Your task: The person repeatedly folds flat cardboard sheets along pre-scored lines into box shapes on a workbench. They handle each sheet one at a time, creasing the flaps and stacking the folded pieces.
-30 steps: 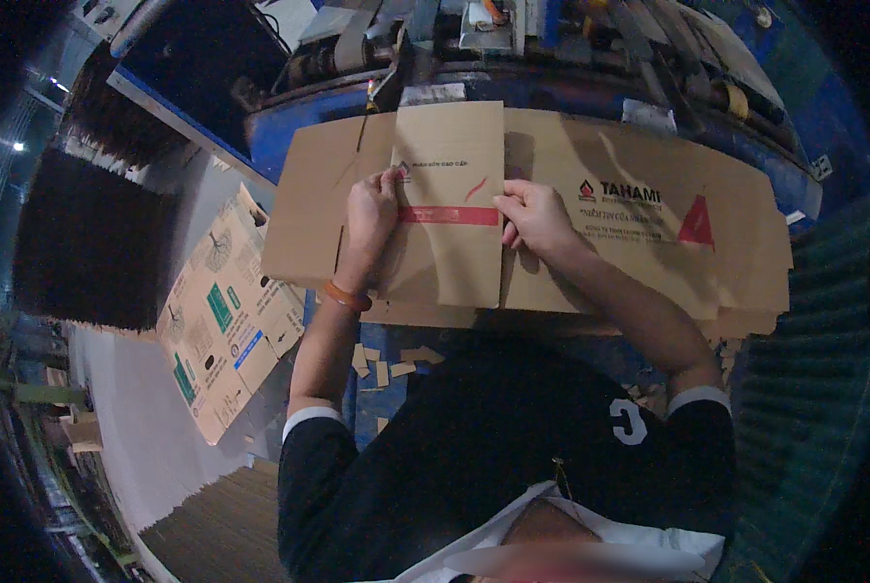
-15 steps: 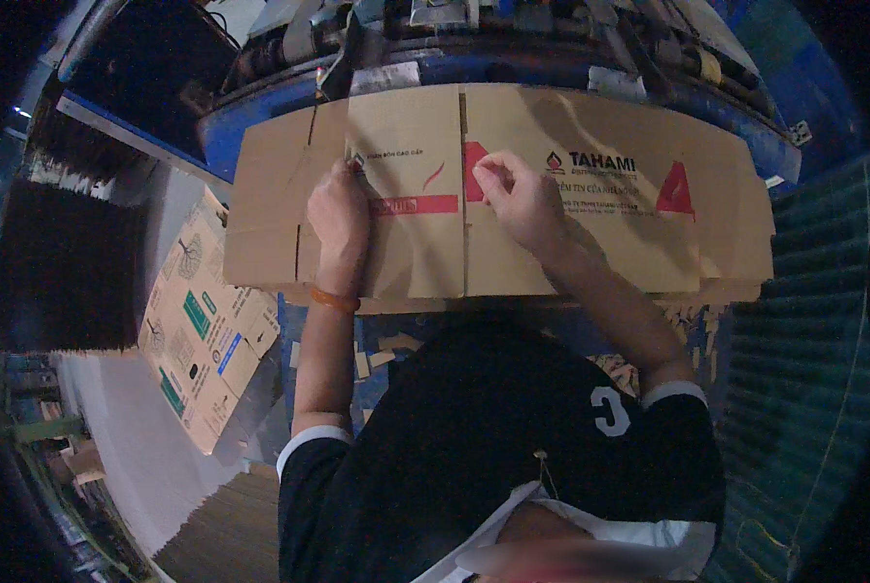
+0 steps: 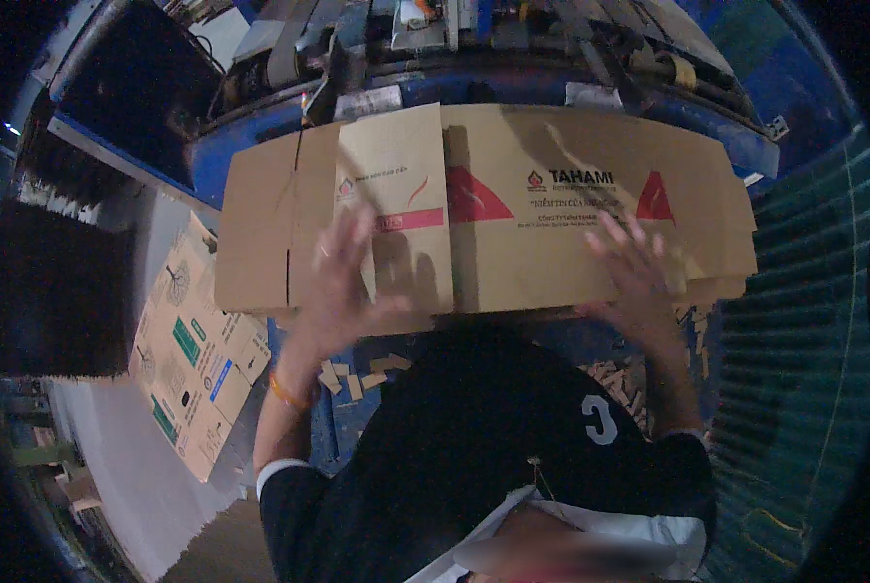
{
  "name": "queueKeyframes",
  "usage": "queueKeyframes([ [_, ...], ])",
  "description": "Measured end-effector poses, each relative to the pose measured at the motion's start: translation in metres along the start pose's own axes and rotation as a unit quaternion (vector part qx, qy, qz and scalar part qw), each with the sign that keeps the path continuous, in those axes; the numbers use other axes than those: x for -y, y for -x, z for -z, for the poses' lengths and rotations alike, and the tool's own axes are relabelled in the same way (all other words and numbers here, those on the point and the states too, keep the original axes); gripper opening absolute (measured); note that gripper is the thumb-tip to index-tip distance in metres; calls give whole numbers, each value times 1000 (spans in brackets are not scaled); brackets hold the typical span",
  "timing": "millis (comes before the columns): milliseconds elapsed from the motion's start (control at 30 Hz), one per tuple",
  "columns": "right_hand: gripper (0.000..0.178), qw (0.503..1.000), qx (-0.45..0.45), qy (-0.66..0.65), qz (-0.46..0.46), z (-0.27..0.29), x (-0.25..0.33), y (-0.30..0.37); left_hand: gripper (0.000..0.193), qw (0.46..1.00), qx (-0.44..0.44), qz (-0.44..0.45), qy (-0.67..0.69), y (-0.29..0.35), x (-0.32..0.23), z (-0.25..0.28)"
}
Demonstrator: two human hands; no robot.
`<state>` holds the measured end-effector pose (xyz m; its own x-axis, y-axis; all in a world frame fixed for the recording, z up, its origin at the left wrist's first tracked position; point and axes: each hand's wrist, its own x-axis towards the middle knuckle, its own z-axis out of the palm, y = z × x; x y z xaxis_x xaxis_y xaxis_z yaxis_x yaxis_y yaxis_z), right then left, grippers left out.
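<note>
A flattened brown cardboard box (image 3: 561,267) with red and black print lies across in front of me. Its narrower printed panel (image 3: 396,141), left of centre, stands slightly proud, casting a dark shadow along its right edge. My left hand (image 3: 343,291), blurred by motion, is over the box's near left part, fingers apart and holding nothing. On the right, my right hand (image 3: 634,282) hovers over the near edge with its fingers spread. Whether either hand touches the cardboard I cannot tell.
A blue machine (image 3: 513,89) with belts and metal guides stands just beyond the box. Another printed cardboard sheet (image 3: 202,340) lies at the left. Cardboard scraps (image 3: 362,379) litter the area below the box. Green corrugated sheeting (image 3: 795,360) runs along the right.
Both hands have opened and drawn back toward me, the right one also moving right. The narrower panel's right edge now stands off the cardboard beside it. In view, the box sits slightly lower and further left.
</note>
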<state>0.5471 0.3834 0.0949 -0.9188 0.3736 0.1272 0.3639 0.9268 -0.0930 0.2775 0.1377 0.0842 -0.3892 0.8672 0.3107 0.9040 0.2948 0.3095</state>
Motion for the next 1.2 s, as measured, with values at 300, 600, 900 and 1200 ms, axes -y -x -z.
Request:
queueKeyframes([
  [300, 73, 986, 69, -96, -114, -20, -69, 7, 68, 993, -83, 23, 76, -4, 33, -19],
  [600, 51, 996, -51, -71, -34, -57, -142, -93, 61, 985, -142, -75, 55, -106, 97, -60],
  [900, 37, 974, -170, -1, -151, -75, -133, -173, 80, 960, -266, -91, 15, -163, 72, -52],
  [1200, 68, 805, -319, 29, -499, -68, -170, 45, 65, 767, -385, 508, 64, 78, 100, -40],
])
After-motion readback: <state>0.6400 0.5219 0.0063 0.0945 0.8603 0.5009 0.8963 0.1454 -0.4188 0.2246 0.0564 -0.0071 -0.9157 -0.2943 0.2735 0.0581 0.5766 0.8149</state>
